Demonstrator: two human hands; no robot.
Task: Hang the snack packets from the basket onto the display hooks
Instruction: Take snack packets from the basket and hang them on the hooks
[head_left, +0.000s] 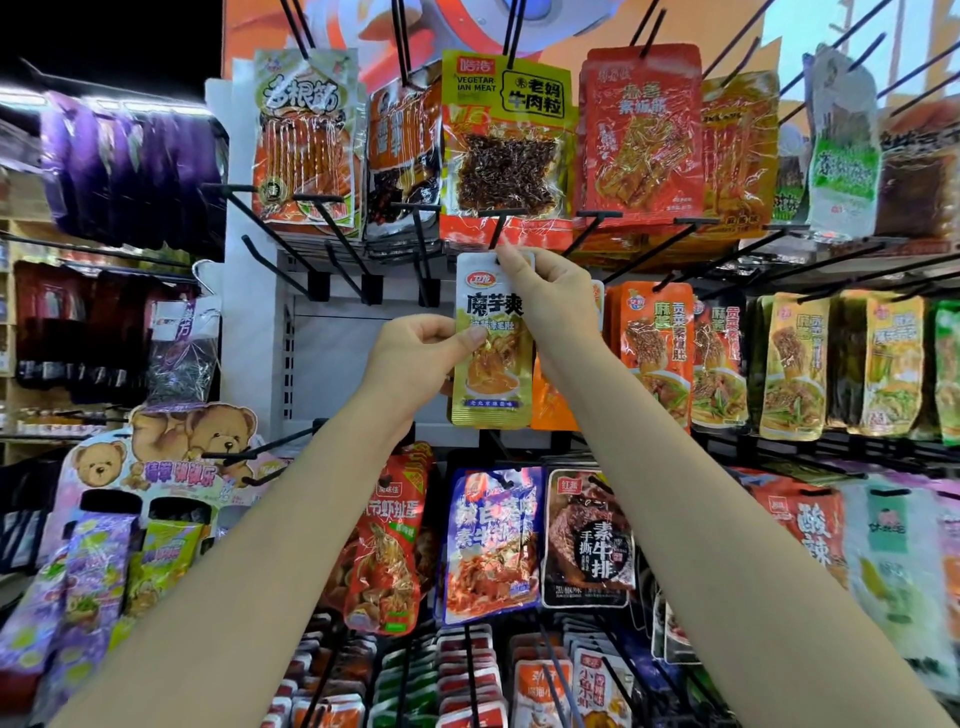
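Observation:
A silver and gold snack packet (491, 374) with black lettering hangs upright in front of the display rack, held by both hands. My right hand (553, 296) pinches its top edge right under the tip of a black display hook (500, 226). My left hand (423, 358) pinches the packet's left edge at mid height. Whether the hook passes through the packet's hole is hidden by my right fingers. The basket is out of view.
Several bare black hooks (332, 244) jut out to the left over a white back panel (358, 358). Full rows of hanging packets (509, 145) surround the spot above, right (660, 353) and below (493, 545). A bear-printed card display (171, 457) stands at lower left.

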